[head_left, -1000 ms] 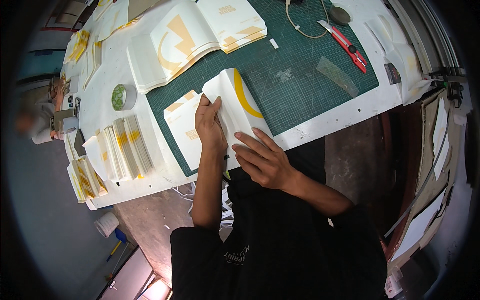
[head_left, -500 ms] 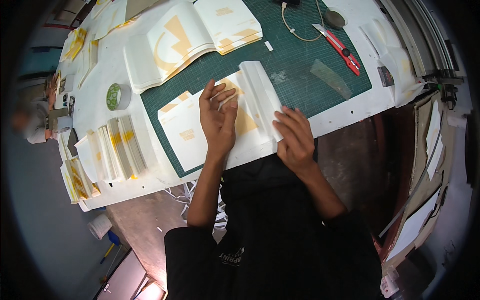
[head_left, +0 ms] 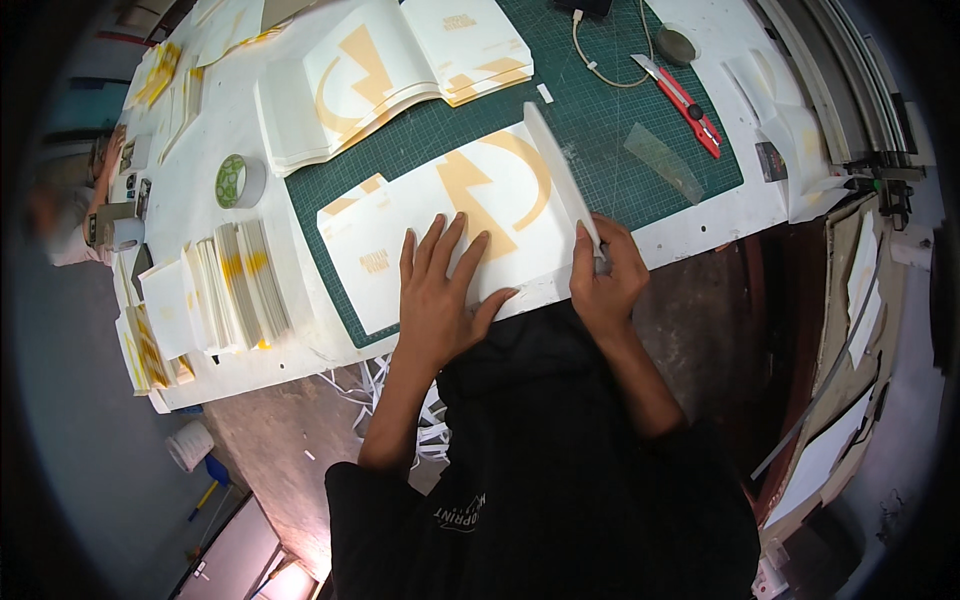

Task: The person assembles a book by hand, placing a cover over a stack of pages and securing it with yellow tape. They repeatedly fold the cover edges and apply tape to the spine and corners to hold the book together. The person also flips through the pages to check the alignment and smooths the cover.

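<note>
A white printed paper sheet point(head_left: 350, 262) with pale orange shapes lies on the green cutting mat point(head_left: 600, 120) in front of me. Its right side stands up as a folded flap point(head_left: 557, 165). With fingers spread and palm down, my left hand point(head_left: 438, 295) rests flat on the sheet's lower middle. My right hand point(head_left: 608, 270) pinches the near end of the flap between thumb and fingers. Beyond the sheet is a pile of similar unfolded printed sheets point(head_left: 290, 100).
A red utility knife point(head_left: 688, 108) and a clear strip point(head_left: 663, 163) lie on the mat's right side. A tape roll point(head_left: 240, 182) stands at left, above folded paper stacks point(head_left: 225, 280). A cable point(head_left: 590, 62) and round object point(head_left: 676, 44) are at the back. Shredded strips point(head_left: 432, 438) hang below the table.
The flap has opened from lying folded over the sheet to standing up at its right edge. My left hand has turned from raised to palm down on the sheet; my right now grips the flap.
</note>
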Demonstrator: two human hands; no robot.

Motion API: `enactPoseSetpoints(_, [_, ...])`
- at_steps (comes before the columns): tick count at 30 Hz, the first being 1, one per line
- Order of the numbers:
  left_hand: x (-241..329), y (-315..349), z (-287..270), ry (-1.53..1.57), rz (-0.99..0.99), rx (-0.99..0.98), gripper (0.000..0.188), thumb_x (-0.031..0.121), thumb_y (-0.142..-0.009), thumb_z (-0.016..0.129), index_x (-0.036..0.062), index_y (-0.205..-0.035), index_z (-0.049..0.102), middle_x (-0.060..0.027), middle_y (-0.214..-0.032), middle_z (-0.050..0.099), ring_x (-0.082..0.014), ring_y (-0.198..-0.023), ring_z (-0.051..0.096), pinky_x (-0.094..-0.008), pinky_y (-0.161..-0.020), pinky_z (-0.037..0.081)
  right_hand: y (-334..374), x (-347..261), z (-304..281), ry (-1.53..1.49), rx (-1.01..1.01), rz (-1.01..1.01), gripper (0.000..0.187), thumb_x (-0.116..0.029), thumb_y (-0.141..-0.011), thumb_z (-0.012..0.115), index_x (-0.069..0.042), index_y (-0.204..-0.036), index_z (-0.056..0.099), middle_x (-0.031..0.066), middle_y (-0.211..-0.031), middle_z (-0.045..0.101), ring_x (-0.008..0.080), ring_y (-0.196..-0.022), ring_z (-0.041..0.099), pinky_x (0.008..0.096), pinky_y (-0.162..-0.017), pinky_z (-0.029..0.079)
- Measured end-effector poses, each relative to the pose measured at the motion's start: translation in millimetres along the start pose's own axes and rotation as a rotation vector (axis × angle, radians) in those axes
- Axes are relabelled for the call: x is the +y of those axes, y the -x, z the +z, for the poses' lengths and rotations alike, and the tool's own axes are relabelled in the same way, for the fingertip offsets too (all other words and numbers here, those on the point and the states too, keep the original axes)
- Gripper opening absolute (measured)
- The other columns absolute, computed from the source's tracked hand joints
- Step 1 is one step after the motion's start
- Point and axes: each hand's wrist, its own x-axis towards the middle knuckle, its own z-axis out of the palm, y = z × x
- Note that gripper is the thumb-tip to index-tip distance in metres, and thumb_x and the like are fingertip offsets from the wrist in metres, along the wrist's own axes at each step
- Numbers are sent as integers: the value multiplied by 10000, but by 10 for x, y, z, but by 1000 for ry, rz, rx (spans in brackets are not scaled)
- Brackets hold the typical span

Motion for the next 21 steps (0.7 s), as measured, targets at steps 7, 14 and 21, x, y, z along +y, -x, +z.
enactPoseSetpoints(7, [-55,-16,-26,14,29,18,681,384,-846,869,89,-1416,642,-203,-1556,522,-395,-1490,444,-605,-1262,269,-115,-16,0,32,20,138,205,-37,-907,758,54,-1084,707,217,-1030,753,374,-943,754,414,-810,595])
enactPoseSetpoints(14, [-487,346,-200,5,-404,490,607,200,-934,799,18,-1467,574,-267,-1521,523,-412,-1403,516,-507,-1180,406,-310,-46,-51,52,54,47,479,-73,-895,790,75,-1311,603,244,-1048,753,342,-978,766,424,-860,596])
enactPoseSetpoints(21, [-559,385,-538,853,-811,564,594,317,-1062,650,-84,-1481,522,-222,-1434,593,-268,-1304,579,-400,-1128,434,-796,-22,-191,31,-224,279,533,-87,-939,749,-5,-1439,584,262,-1163,745,405,-1116,743,448,-962,580])
